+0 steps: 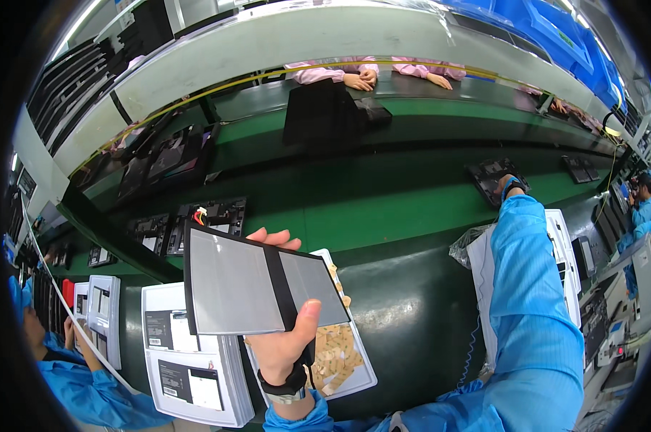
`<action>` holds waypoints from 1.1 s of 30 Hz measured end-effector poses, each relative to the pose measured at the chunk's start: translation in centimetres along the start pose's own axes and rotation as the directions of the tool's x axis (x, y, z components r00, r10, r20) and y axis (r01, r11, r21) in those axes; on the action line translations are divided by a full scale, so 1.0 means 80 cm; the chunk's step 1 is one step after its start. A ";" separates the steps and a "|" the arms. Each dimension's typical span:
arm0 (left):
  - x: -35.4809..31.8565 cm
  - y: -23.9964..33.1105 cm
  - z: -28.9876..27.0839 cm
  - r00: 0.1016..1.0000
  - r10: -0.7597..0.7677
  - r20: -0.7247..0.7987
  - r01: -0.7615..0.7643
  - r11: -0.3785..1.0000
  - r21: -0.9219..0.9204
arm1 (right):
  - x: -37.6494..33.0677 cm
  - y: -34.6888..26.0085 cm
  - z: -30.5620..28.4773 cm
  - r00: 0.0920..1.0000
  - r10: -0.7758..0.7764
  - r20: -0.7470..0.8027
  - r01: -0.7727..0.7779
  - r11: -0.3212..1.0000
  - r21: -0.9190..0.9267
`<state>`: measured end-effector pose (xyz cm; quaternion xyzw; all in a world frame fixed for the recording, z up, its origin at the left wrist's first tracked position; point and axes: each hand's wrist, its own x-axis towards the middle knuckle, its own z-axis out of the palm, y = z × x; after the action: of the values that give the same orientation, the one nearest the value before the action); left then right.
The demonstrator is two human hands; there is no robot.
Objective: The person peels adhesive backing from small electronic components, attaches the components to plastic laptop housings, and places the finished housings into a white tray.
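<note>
Green belt [383, 216]; left hand [282, 349] pinches one grey battery [233, 284]; right hand [509, 185], grip unclear, at one chassis [486, 176].

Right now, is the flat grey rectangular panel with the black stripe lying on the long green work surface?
No, the left hand holds the panel up, with the thumb over its lower edge.

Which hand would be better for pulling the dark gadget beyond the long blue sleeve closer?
Right, probably: the right hand is at the dark gadget, while the left hand holds a grey panel.
</note>
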<state>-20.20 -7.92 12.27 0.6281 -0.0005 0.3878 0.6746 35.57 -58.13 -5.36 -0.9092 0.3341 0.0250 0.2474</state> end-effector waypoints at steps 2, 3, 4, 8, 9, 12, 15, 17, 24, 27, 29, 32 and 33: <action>0.000 0.003 0.000 1.000 0.007 0.020 -0.008 0.999 0.040 | 0.008 -0.004 0.020 0.999 0.008 0.041 -0.010 0.999 0.033; 0.000 0.002 0.000 1.000 0.008 0.019 -0.009 0.999 0.042 | 0.021 -0.003 0.025 0.998 0.016 0.058 -0.019 0.999 0.050; 0.001 0.001 0.001 1.000 0.010 0.019 -0.011 0.999 0.041 | 0.034 0.001 0.027 0.996 0.027 0.082 -0.034 0.996 0.081; 0.001 -0.017 -0.007 1.000 0.026 -0.001 -0.026 0.981 -0.193 | 0.156 0.046 -0.140 0.968 0.027 0.251 -0.155 0.848 0.507; 0.003 -0.012 0.001 1.000 0.016 0.001 -0.016 0.992 -0.128 | 0.107 0.029 -0.079 0.961 0.038 0.274 -0.192 0.806 0.560; -0.003 0.015 -0.019 0.998 0.009 -0.065 -0.003 0.996 0.090 | -0.126 -0.063 0.065 0.922 0.033 0.385 -0.313 0.649 0.693; 0.004 0.005 0.006 0.999 0.039 0.002 -0.039 0.999 -0.039 | -0.088 -0.078 -0.025 0.947 -0.085 0.309 -0.240 0.452 0.859; 0.003 -0.004 0.012 0.999 0.049 -0.008 -0.049 0.996 -0.080 | -0.076 -0.087 -0.040 0.929 -0.231 0.288 -0.226 0.258 0.939; -0.003 0.009 0.008 0.998 0.052 -0.018 -0.051 0.998 0.040 | -0.432 -0.122 0.148 0.647 -0.761 -0.054 0.759 0.649 -0.052; 0.013 0.028 0.037 0.986 0.060 0.157 -0.083 0.986 0.143 | -0.502 -0.125 0.213 0.874 -0.220 0.433 -0.385 0.232 0.894; 0.026 0.028 0.028 0.988 0.041 0.151 -0.076 0.969 0.234 | -0.568 -0.115 0.236 0.723 -0.387 0.573 -0.504 0.273 0.820; 0.055 0.029 0.015 0.958 -0.027 0.286 -0.150 0.803 0.577 | -0.594 -0.086 0.195 0.285 -0.519 0.806 -0.736 0.420 0.531; 0.067 0.037 0.013 0.944 -0.102 0.315 -0.148 0.721 0.677 | -0.593 -0.081 0.179 0.106 -0.520 0.847 -0.802 0.459 0.382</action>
<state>-17.50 -6.26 17.63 0.8898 0.0233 0.2574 0.3760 4.55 -18.96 -5.13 -0.3130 0.1501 0.4737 0.8094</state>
